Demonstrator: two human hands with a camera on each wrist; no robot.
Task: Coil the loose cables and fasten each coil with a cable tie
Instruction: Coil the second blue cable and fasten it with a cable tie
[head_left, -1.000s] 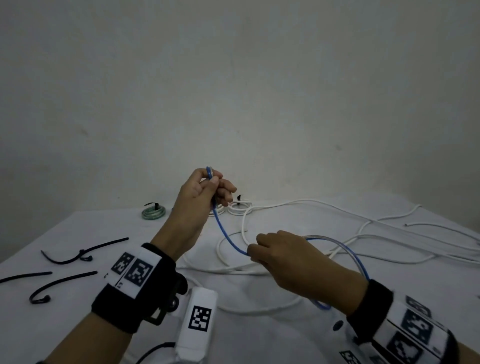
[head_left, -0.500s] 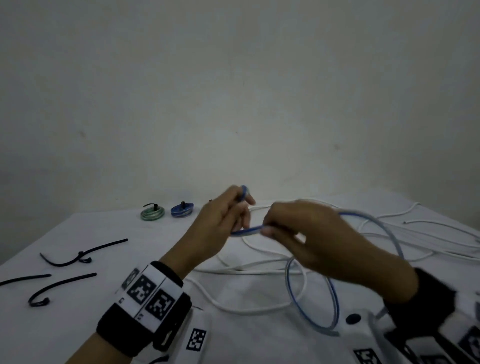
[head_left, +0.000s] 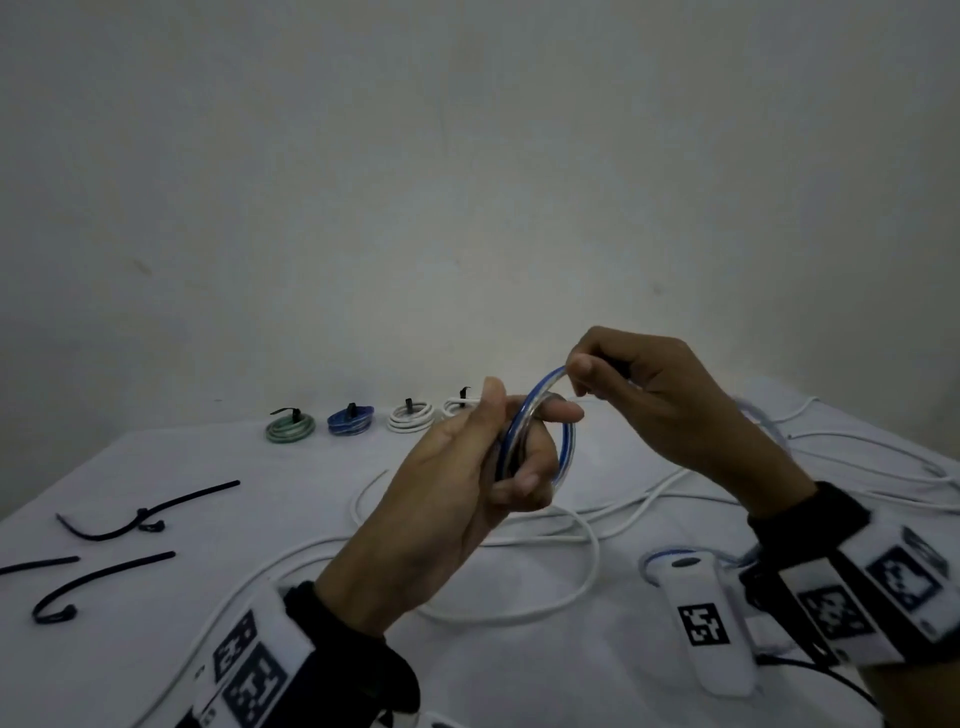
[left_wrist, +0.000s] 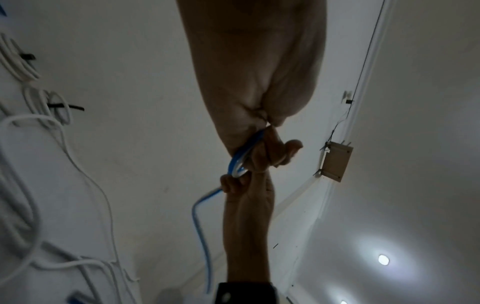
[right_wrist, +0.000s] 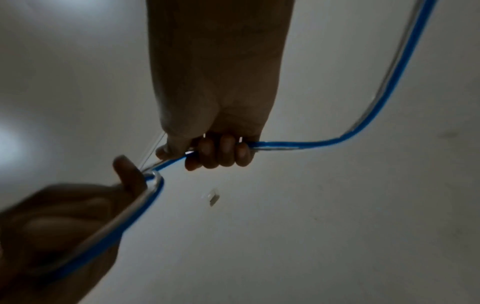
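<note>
Cable: we hold the thin blue-and-clear plastic cable (head_left: 566, 447) in the air between both hands, above the table; its first loop is formed, and the loose tail trails from our right fist.
Left hand: our left hand (head_left: 467, 483) has its fingers curled round the small loop, thumb up beside it, pinching the turns together.
Right hand: our right hand (head_left: 670, 405), just above and beside the loop, has fingers closed on the cable and feeds the run toward it.
Handling: we judge it light, springy and rather slick, so the loop will try to open; best taken where the turns cross, with the tail gripped close to the loop.
Surface: white cloth-covered table (head_left: 260, 493), with loose white cables (head_left: 587, 571) below our grip, black cable ties (head_left: 145, 519) to the left of it, and four tied coils (head_left: 343, 421) beyond it near the wall.
Room: dim, with a plain pale wall (head_left: 467, 182) beyond our hands.
</note>
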